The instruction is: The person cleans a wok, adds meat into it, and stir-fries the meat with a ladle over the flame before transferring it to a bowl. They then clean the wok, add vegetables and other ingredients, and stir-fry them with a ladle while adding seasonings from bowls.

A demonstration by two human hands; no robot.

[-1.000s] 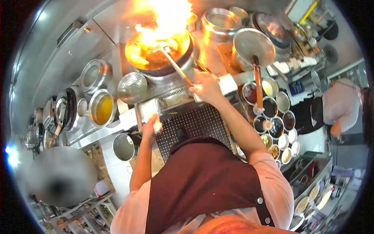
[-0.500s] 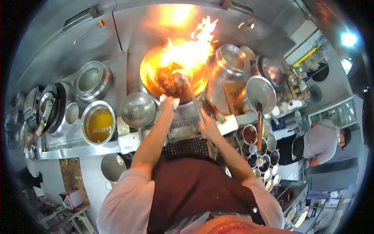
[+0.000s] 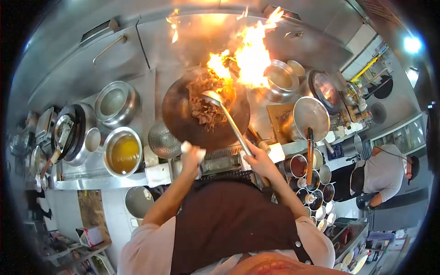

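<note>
A dark wok (image 3: 178, 114) is tilted towards me over the stove, with browned, shredded-looking food (image 3: 201, 112) spread over its inside. Tall flames (image 3: 254, 55) rise at its back right. My left hand (image 3: 189, 162) is closed at the wok's near edge, gripping it through a folded white cloth (image 3: 195, 150). The fingers are partly hidden by the cloth. In my right hand (image 3: 262, 162) is the long handle of a metal ladle (image 3: 234, 129). Its bowl is over the food, near the middle of the wok.
A perforated strainer (image 3: 163, 140) and a bowl of yellow liquid (image 3: 124, 153) stand left of the wok. Metal pots (image 3: 117, 103) sit behind. To the right are a wood-handled strainer (image 3: 311, 120), several seasoning containers (image 3: 315, 188) and another person (image 3: 385, 169).
The wok has tilted towards me and its contents are thrown up along the far side. Flames have shifted to the back right. Both hands have come lower and nearer my body.
</note>
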